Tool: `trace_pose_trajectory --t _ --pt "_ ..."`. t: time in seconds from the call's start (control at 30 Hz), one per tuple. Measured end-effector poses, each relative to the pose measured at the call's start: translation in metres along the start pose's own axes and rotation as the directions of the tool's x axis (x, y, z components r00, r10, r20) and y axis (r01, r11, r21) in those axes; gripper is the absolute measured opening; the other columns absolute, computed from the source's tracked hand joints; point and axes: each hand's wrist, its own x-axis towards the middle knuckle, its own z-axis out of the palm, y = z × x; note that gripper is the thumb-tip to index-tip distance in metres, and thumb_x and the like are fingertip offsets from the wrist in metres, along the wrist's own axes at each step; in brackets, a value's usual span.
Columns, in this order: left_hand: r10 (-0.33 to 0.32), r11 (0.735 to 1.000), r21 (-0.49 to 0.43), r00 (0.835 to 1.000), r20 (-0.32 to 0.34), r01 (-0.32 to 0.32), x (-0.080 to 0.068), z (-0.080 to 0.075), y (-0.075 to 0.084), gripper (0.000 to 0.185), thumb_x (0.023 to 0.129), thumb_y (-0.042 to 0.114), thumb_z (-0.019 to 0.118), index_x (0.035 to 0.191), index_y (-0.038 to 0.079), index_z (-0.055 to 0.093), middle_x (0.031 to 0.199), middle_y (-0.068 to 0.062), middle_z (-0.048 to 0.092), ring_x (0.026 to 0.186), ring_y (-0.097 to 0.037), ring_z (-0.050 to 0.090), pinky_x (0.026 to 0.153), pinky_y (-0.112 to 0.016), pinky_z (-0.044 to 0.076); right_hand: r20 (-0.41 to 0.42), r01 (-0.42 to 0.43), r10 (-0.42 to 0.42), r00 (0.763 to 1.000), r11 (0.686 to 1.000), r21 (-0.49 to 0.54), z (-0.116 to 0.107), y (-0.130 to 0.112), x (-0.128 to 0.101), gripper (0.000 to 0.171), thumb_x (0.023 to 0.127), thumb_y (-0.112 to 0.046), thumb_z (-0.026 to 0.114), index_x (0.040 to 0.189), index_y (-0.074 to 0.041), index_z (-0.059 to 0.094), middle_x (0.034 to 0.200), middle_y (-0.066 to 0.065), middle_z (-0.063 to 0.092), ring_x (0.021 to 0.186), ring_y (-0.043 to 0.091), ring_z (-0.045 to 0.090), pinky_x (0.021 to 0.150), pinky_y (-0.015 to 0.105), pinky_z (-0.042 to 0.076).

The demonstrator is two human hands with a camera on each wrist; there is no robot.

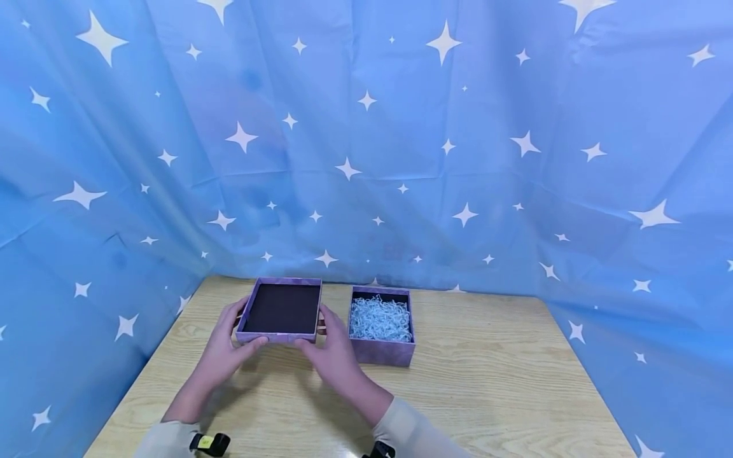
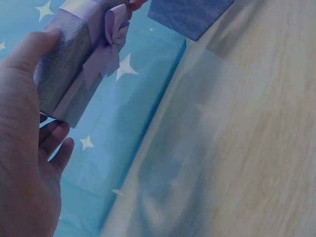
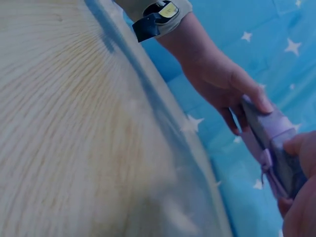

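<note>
A purple square box lid [image 1: 286,308] is held with its dark inside facing up and toward me. At its left side my left hand [image 1: 221,348] grips it, thumb at the near rim and fingers around the side. My right hand [image 1: 338,360] grips the opposite side in the same way. In the left wrist view the lid's outside carries a lilac ribbon with a bow [image 2: 112,37]. Just right of my right hand stands the purple box [image 1: 382,352] on the table, its top uncovered. Light-blue shredded paper [image 1: 380,320] fills it.
Under everything lies a light wood-grain table [image 1: 487,381]. A blue cloth with white stars [image 1: 401,159] hangs behind the table and along its sides. Each wrist wears a black strap [image 1: 210,444].
</note>
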Motion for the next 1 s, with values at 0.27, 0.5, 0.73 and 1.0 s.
trace_pose_trajectory --t 0.27,0.5,0.73,1.0 --pt "0.097 0.993 -0.057 0.993 -0.073 -0.102 0.007 0.001 0.056 0.09 0.075 0.0 0.087 0.153 -0.002 0.04 0.149 -0.026 0.04 0.131 -0.038 0.041 0.103 -0.015 0.035 -0.014 0.045 -0.044 0.999 0.999 0.017 -0.016 -0.013 -0.001 0.084 0.089 -0.037 0.08 0.159 -0.022 0.036 0.148 -0.001 0.048 0.117 0.022 0.058 0.097 0.039 0.049" --pt "0.139 0.98 -0.135 0.988 -0.066 -0.147 0.014 0.015 0.066 0.091 0.074 -0.002 0.086 0.152 -0.005 0.038 0.151 -0.027 0.039 0.137 -0.042 0.038 0.109 -0.02 0.034 -0.026 0.1 -0.101 0.995 0.994 -0.033 -0.042 -0.015 -0.007 0.083 0.089 -0.043 0.078 0.158 -0.021 0.036 0.152 0.003 0.043 0.119 0.029 0.058 0.096 0.042 0.051" --pt "0.194 0.976 -0.098 0.981 -0.024 -0.195 0.019 0.032 0.077 0.094 0.073 0.003 0.089 0.153 -0.003 0.039 0.151 -0.024 0.04 0.137 -0.039 0.04 0.112 -0.025 0.033 -0.039 0.095 -0.099 0.994 0.992 -0.08 -0.069 -0.001 -0.012 0.085 0.087 -0.048 0.079 0.158 -0.03 0.036 0.156 0.005 0.04 0.132 0.026 0.05 0.102 0.046 0.048" --pt "0.211 0.975 -0.081 0.975 0.066 -0.206 0.023 0.055 0.09 0.097 0.074 0.006 0.091 0.154 -0.003 0.036 0.152 -0.023 0.039 0.134 -0.038 0.046 0.114 -0.031 0.034 -0.068 0.093 -0.101 0.993 0.989 -0.113 -0.104 0.014 -0.023 0.083 0.086 -0.049 0.08 0.156 -0.035 0.038 0.156 0.005 0.041 0.137 0.024 0.045 0.109 0.05 0.041"
